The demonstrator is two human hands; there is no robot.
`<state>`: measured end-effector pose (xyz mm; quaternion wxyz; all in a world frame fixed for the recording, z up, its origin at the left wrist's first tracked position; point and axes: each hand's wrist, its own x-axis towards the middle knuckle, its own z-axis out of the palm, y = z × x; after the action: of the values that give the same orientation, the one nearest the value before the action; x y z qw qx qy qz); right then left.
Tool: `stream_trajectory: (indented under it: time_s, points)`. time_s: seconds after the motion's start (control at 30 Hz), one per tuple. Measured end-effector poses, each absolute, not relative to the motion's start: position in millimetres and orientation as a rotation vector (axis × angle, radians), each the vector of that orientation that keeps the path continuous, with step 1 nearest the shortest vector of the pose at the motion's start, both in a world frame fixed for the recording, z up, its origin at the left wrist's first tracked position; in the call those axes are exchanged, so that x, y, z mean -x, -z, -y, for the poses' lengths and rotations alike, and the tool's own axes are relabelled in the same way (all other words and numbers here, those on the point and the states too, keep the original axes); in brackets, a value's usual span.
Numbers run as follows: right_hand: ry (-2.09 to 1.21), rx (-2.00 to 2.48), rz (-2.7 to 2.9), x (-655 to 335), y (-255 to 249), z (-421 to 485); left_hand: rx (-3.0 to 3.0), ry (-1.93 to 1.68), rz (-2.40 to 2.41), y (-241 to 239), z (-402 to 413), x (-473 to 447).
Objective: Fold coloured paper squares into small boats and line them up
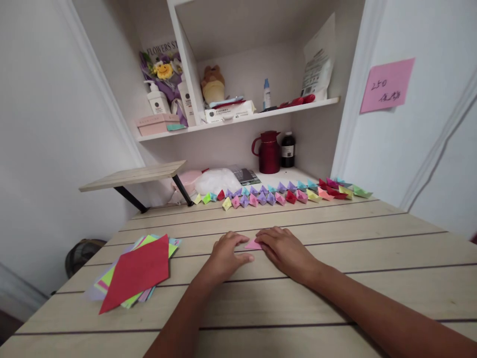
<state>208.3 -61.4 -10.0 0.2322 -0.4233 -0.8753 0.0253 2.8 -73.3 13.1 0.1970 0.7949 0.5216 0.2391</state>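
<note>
A small folded piece of pink paper [253, 245] lies on the wooden table in front of me, its left corner showing as a point. My right hand [285, 251] rests over the paper's right part, fingers bent together and holding it against the tabletop; what lies under the fingers is hidden. Just left of the paper is my left hand [228, 254], thumb and fingers apart, with nothing between them. To the left is a loose stack of coloured paper sheets [139, 273], a red one on top. Along the table's back edge stand rows of small folded paper boats [271, 199] in many colours.
A small raised wooden shelf [134, 175] on black legs stands at the back left. Behind the table, a white shelf unit [238, 121] holds bottles, a plush toy [213, 84] and a dark red jug [269, 153]. A pink note [387, 85] hangs on the right wall.
</note>
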Motion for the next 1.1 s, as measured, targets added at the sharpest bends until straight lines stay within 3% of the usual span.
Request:
stream_trajectory:
  time_s: [0.23,0.77,1.1]
  points:
    - [-0.101,1.179,2.402,-207.7,5.0,62.2,-2.509,-0.547,-1.563,-8.2,49.8,-27.5]
    - [0.24,1.18,2.587,-189.6,-2.2,44.9,-2.313,-0.898,-1.454,7.6,42.7,-23.0]
    - [0.159,1.348,2.375,-199.2,7.5,38.6,-2.064,-1.134,-1.322,20.2,35.3,-13.8]
